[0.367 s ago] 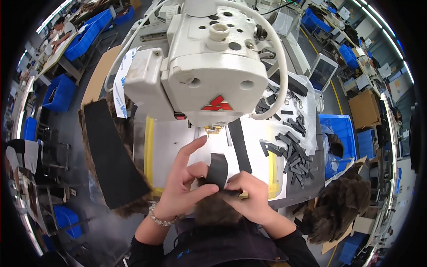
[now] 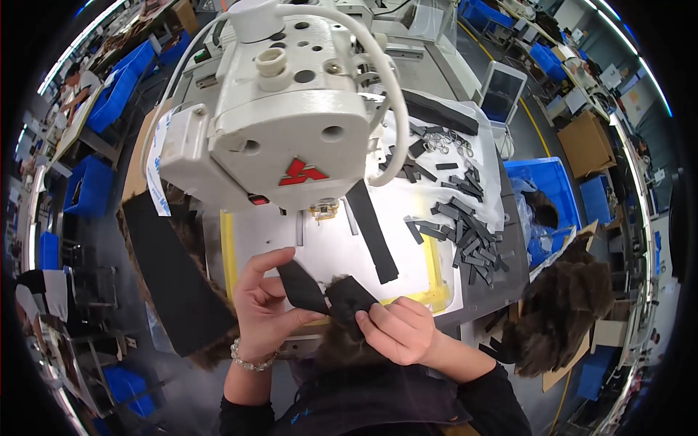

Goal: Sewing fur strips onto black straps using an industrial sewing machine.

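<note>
Below the sewing machine's needle area, my left hand pinches a black fabric strip between thumb and fingers. My right hand has its fingers closed on the other part of the black piece, where brown fur shows at the edge. Brown fur hangs below between both hands; whether the two black parts are one strip cannot be made out. The white sewing machine stands just beyond, its presser foot above the white work plate. A long black strip lies on the plate.
A large black panel backed with brown fur lies at the left. On the right are several short black strips, metal rings and a tablet-like screen. A blue bin and a brown fur pile stand farther right.
My hands have moved apart and the black piece between them is spread open, showing more of its surface. The view has shifted, so the machine appears farther left.
</note>
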The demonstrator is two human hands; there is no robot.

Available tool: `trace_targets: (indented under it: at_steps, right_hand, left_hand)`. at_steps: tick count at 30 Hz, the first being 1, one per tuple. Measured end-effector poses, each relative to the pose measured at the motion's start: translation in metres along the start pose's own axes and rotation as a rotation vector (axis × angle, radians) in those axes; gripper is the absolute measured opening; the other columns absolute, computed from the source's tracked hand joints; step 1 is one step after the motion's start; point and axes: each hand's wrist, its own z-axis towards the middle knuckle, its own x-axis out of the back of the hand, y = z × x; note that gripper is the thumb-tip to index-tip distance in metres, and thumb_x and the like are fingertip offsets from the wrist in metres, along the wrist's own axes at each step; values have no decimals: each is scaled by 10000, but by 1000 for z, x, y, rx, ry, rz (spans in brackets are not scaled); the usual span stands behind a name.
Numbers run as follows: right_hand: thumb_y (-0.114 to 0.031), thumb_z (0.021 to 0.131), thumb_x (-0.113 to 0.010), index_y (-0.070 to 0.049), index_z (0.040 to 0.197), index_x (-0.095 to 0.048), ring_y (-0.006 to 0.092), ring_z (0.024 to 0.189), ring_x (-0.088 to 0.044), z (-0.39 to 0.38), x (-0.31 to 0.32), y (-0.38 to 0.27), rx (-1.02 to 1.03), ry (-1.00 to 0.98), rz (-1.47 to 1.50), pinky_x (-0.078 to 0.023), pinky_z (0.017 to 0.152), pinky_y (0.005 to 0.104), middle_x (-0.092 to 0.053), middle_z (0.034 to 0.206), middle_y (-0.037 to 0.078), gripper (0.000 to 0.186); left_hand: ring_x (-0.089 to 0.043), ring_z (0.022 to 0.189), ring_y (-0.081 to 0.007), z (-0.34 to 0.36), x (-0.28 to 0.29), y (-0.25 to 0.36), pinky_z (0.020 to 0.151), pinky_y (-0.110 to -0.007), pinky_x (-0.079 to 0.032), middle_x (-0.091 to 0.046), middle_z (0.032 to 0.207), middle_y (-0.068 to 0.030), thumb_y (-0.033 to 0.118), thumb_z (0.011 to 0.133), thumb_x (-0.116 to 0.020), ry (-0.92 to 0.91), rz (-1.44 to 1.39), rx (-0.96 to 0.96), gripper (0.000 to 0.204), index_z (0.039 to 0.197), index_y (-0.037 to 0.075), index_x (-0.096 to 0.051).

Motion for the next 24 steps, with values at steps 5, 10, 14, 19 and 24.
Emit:
trace_targets:
  at_steps: [5, 10, 14, 19, 24]
  right_hand:
    - [3, 736, -717, -13, 860, -612, 220, 628, -564, -8, 1, -4, -317, -29, 475, -437, 543, 301, -554, 788, 75, 164]
    - [-42, 783, -732, -6, 965, -547, 271, 738, -592, -15, 16, -11, -744, -214, 768, -493, 658, 353, -550, 833, 104, 261]
    - [-106, 841, -749, -3, 1196, -591, 115, 999, -591, -39, 54, 9, -1024, -240, 1185, -473, 869, 274, -663, 1083, 67, 402]
    - [-195, 650, -860, 41, 1248, -562, 231, 1052, -626, -106, 176, 41, -1295, 362, 996, -473, 955, 339, -634, 1169, 126, 708]
    - [-351, 946, -572, -9, 1438, -412, 231, 1307, -479, -186, 340, 107, -1131, 576, 363, -400, 1092, 376, -441, 1464, 147, 620]
  left_hand:
    - [-687, 871, -146, 8, -6, -7, 843, -275, -514, -723, 890, -98, -138, 594, -842, 17, 49, -12, 742, 1203, 18, -449]
    - [-664, 958, -167, 20, -16, 1, 876, -297, -498, -676, 1094, -140, -12, 711, -801, -74, 406, 44, 772, 1339, -14, -352]
    - [-591, 1110, -288, 32, -35, -4, 956, -365, -451, -567, 1293, -180, 122, 791, -756, -325, 880, 17, 837, 1445, -21, -255]
    - [-552, 1055, -349, 43, -46, -21, 911, -394, -428, -569, 1200, -185, 229, 786, -764, -516, 1154, -167, 867, 1472, -13, -292]
    - [-580, 1022, -326, 51, -49, -42, 897, -394, -451, -612, 1133, -164, 174, 731, -770, -571, 1248, -271, 705, 1347, -2, -476]
